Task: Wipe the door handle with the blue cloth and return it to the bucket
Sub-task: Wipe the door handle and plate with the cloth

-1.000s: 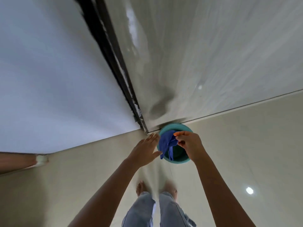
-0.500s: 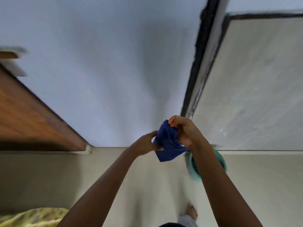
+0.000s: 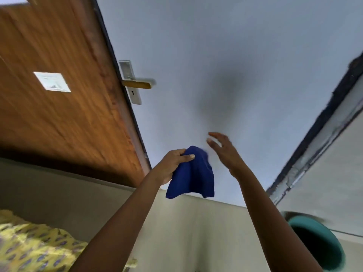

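My left hand (image 3: 172, 165) now pinches the blue cloth (image 3: 191, 176) alone; a moment ago both hands held it. My right hand (image 3: 225, 152) has let go, fingers spread. The door handle (image 3: 137, 83) is far up on the left, so wiping comes next; the bucket (image 3: 324, 240) waits near right.

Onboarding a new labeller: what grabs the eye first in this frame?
Centre frame, the dark blue cloth hangs bunched from the left hand, while the right hand hovers open beside it, not touching. Upper left, the brown wooden door carries a silver lever handle on its edge, not yet wiped. The teal round bucket sits at lower right on the floor.
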